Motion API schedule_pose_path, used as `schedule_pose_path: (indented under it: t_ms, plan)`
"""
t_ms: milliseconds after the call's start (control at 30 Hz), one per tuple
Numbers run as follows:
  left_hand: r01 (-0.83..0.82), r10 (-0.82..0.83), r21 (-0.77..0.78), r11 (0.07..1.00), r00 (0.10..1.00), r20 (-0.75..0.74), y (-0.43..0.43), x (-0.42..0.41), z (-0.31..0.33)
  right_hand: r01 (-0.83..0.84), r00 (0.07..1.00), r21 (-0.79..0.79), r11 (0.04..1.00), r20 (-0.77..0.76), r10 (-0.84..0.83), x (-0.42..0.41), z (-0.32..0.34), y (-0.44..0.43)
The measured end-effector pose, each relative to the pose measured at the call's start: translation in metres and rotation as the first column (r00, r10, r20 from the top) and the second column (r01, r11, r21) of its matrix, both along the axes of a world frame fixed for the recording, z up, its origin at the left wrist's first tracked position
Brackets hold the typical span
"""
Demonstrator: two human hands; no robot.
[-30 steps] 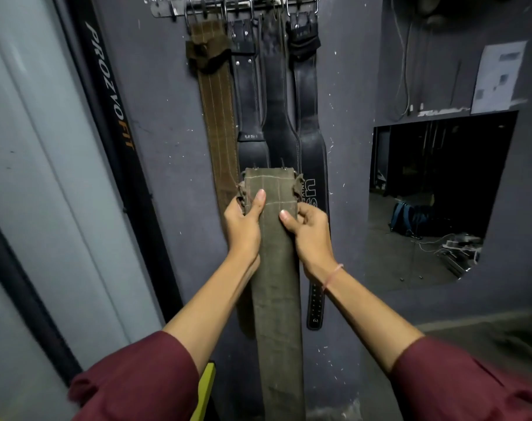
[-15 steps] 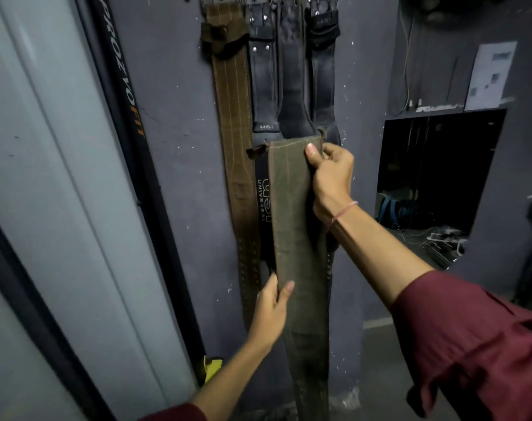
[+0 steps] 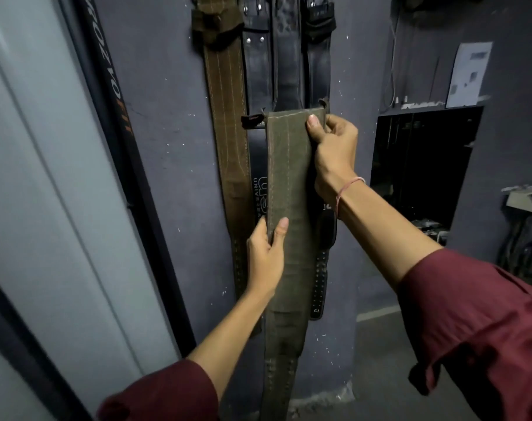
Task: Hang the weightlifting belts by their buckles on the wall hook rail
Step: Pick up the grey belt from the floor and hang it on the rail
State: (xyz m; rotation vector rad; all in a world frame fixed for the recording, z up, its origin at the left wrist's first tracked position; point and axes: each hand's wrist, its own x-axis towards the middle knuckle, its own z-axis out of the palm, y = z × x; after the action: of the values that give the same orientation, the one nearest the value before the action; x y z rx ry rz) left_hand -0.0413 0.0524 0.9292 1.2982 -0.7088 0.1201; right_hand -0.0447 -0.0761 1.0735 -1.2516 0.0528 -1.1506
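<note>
I hold an olive-green fabric belt (image 3: 286, 183) upright in front of the wall. My right hand (image 3: 331, 150) grips its top right corner, thumb on the front face. My left hand (image 3: 266, 256) pinches its left edge lower down. Behind it, hanging on the grey wall, are a brown stitched belt (image 3: 228, 117) and three black leather belts (image 3: 289, 62). The hook rail and the buckles are cut off by the top edge of the view. The green belt's buckle is hidden behind its top edge.
A black upright bar with orange lettering (image 3: 113, 95) and a pale panel (image 3: 40, 177) stand to the left. To the right is a dark wall opening (image 3: 422, 165) with a paper notice (image 3: 468, 74) above it. Grey floor (image 3: 377, 360) lies below.
My left hand slid from the belt's top down to its left edge and now pinches it. My right hand kept the top corner. The view dropped, hiding the hook rail.
</note>
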Motion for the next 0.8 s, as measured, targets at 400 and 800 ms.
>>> schedule_pose_path:
  t_ms: [400,800]
  plan:
    - [-0.163,0.167,-0.123,0.979,0.986,0.025,-0.036,0.027,0.047,-0.376,0.909,-0.049,0.926,-0.213,0.358,-0.042,-0.127,-0.009]
    - [-0.245,0.254,-0.154,0.957,0.967,0.037,-0.029,0.034,0.059,-0.385,0.813,-0.045,0.922,-0.489,0.316,-0.073,-0.221,0.005]
